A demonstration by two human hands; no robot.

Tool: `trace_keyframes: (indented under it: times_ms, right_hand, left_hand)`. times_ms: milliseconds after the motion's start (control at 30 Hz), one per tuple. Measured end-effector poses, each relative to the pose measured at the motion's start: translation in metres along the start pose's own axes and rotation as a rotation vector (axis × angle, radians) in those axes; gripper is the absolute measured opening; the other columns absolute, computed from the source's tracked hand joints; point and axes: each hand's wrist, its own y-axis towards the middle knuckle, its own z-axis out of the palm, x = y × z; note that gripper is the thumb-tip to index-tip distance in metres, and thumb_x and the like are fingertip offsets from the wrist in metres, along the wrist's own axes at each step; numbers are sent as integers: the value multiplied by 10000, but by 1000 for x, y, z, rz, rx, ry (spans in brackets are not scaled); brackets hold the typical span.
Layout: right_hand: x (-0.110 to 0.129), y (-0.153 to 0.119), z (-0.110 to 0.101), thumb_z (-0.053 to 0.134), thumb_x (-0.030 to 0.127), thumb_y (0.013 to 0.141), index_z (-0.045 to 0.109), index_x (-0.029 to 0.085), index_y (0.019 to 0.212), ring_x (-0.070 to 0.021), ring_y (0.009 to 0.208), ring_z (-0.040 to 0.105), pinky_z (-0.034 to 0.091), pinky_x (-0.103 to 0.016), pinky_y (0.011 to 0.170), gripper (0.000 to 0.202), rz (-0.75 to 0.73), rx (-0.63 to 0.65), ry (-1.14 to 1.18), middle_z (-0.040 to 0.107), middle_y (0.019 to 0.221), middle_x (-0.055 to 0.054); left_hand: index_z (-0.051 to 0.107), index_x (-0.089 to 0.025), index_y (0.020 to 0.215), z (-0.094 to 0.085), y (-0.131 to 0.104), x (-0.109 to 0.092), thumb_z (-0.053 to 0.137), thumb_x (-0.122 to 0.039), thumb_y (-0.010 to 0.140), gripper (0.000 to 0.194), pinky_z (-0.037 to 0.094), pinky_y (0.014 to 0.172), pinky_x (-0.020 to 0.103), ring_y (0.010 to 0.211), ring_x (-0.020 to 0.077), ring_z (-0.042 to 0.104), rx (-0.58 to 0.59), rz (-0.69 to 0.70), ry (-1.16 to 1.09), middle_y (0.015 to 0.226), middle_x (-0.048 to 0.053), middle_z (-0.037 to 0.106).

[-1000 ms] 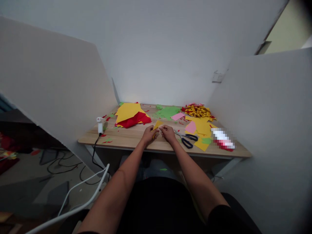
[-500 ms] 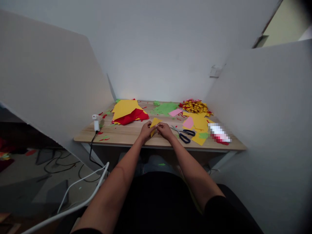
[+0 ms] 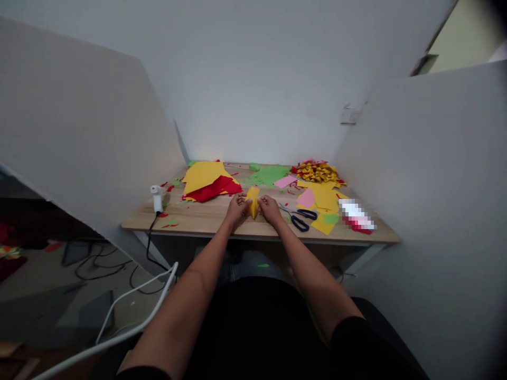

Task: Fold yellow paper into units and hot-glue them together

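Note:
Between my hands, just above the front of the wooden table, is a small folded piece of yellow paper that narrows to a point toward me. My left hand pinches its left side between thumb and fingers. On the opposite edge, my right hand pinches it with closed fingertips. Dark-handled scissors lie just right of my right hand, blades toward it.
A yellow sheet stack with red paper lies at back left. Green scraps, a heap of folded yellow pieces and yellow sheets cover the right. A white corded device stands left. Partition panels flank the table.
The yellow paper has turned from a slanted triangle to an upright shape with its point toward me. My hands have shifted slightly around it, still pinching.

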Motion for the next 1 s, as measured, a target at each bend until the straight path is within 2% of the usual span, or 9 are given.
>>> trace_keyframes:
  times_ms: [100,267,400,567,1000]
  right_hand:
    - [0,0,-1,595,387,980,632,144,1113,-145,809,659,580,-319,715,280,3,-33,2,671,1007,-45]
    - [-1,1,-1,599,388,977,636,145,1114,-154,838,664,582,-335,743,281,7,-55,2,673,1027,-50]
    - [-2,2,0,594,392,979,634,147,1120,-153,831,664,583,-331,735,285,23,-59,2,673,1026,-50]
    - [0,-1,0,598,389,977,631,146,1130,-157,844,665,584,-337,743,289,33,-30,-14,671,1039,-53]
    - [-2,0,1,596,392,979,641,143,1081,-137,782,656,577,-309,701,273,5,-42,-39,674,974,-37]
  left_hand:
    - [607,-135,1125,1,-3,-4,647,-279,933,243,531,588,235,683,100,602,29,11,3,923,21,644]
    - [630,-121,1004,3,-5,-7,672,-266,914,176,524,589,230,676,98,604,104,19,13,883,13,652]
    - [631,-123,1011,3,-6,-5,675,-280,912,191,536,614,247,700,110,623,127,19,10,890,18,663]
    - [633,-126,1029,3,-8,-3,677,-297,911,212,546,648,268,716,117,631,85,31,-3,897,20,668]
    - [618,-129,1058,0,-4,0,631,-314,945,217,514,568,227,632,87,573,-8,26,21,846,0,623]
